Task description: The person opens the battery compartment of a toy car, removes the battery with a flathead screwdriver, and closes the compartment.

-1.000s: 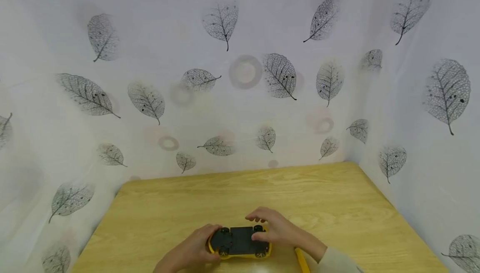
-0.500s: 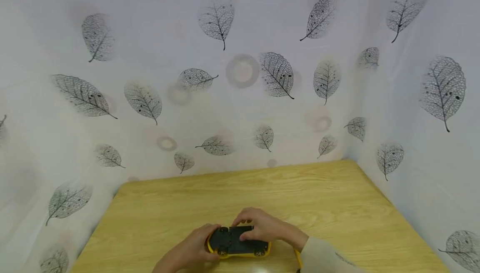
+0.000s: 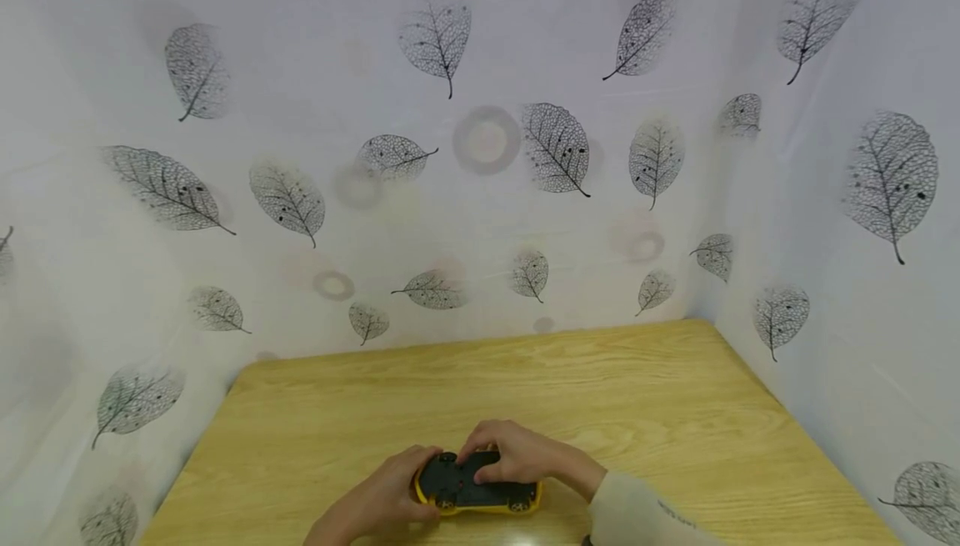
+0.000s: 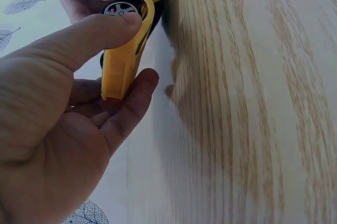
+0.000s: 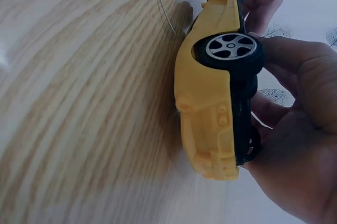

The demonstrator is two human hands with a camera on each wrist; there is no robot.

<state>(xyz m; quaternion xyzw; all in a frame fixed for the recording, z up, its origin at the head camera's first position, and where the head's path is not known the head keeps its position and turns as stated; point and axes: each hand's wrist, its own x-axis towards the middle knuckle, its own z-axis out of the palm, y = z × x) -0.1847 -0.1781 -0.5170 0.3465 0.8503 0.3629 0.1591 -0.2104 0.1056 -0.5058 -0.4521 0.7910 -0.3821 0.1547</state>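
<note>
A yellow toy car [image 3: 495,496] lies upside down at the table's front, its black underside facing up. My left hand [image 3: 386,496] grips its left end; in the left wrist view the thumb presses near a silver-spoked wheel [image 4: 121,8] and the fingers support the far side of the yellow body [image 4: 118,69]. My right hand [image 3: 517,454] reaches over the underside, thumb and bent fingers touching it, with a gap between them. From the right wrist, the car [image 5: 208,87] shows side-on, the right hand [image 5: 310,82] along its black base.
The wood-grain table [image 3: 480,388] extends behind and beside the car. White leaf-print sheeting [image 3: 480,221] encloses the back and sides. A small dark end of something [image 3: 587,540] shows by the right sleeve [image 3: 637,508]. A thin line [image 5: 163,3] crosses the tabletop.
My right hand has moved left over the car's underside, from its right end toward the middle. Its sleeve now covers the yellow strip seen on the table. The left hand and car stay put.
</note>
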